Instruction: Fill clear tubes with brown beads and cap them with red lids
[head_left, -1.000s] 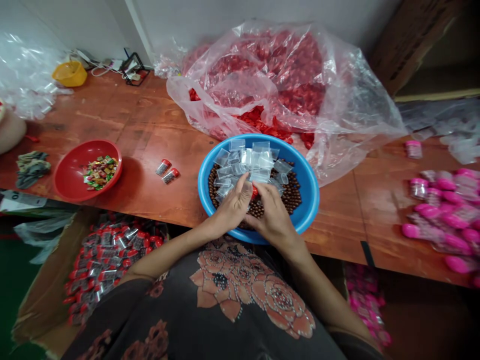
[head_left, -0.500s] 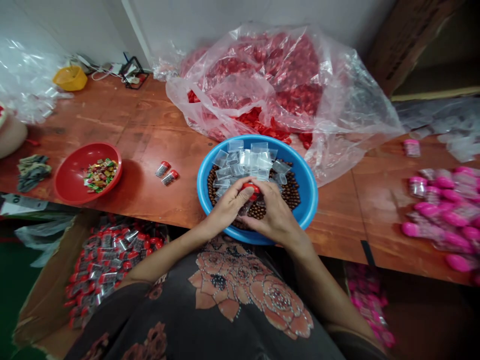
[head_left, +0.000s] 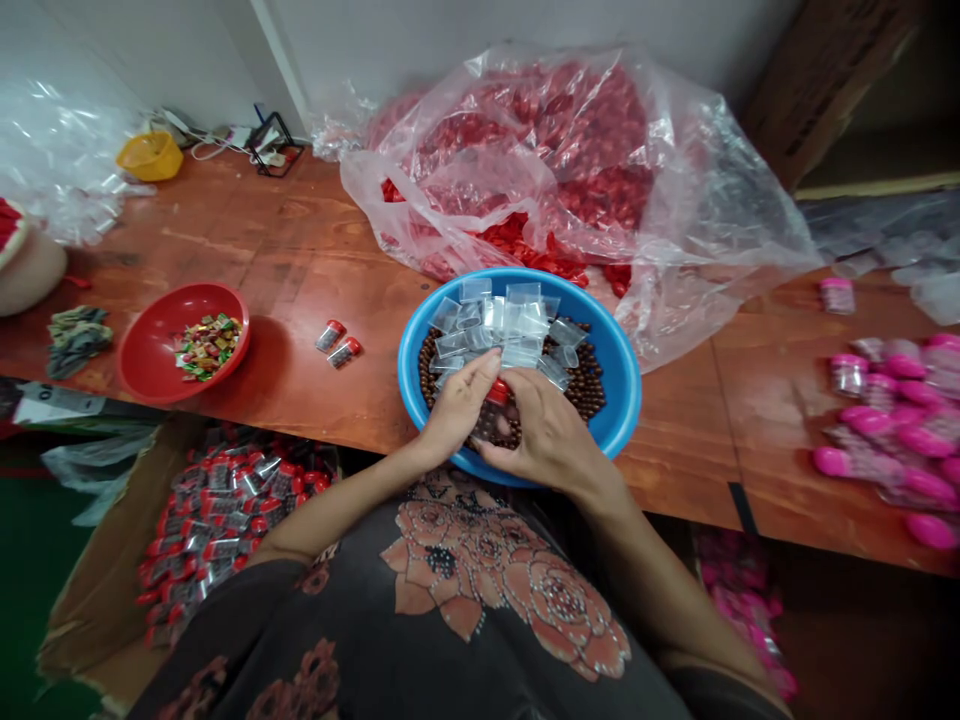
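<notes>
Over the blue basin [head_left: 626, 420] I hold a small clear jar with a red cap [head_left: 497, 392] between both hands. My right hand [head_left: 551, 425] curls round its right side, with the thumb low near the base. My left hand [head_left: 456, 408] is closed against the left of the cap, thumb pointing up; its fingertips are partly hidden. Dark contents show through the jar wall. Beneath my hands lie small brown balls [head_left: 589, 395] in the basin, with a heap of clear, empty plastic jars [head_left: 517, 320] on top of them.
Left of the basin lie two filled red-capped jars [head_left: 344, 351] and a red bowl [head_left: 139, 345] of wrapped sweets [head_left: 208, 345]. Behind stands a plastic bag of red caps [head_left: 592, 130]. Pink-capped jars [head_left: 900, 410] pile up at right. A carton [head_left: 105, 560] of red-capped jars stands below the table edge.
My left thumb has shifted from over the cap to its left side, pointing up. The jar sits slightly lower, more upright, with more of its body showing. The view has shifted slightly.
</notes>
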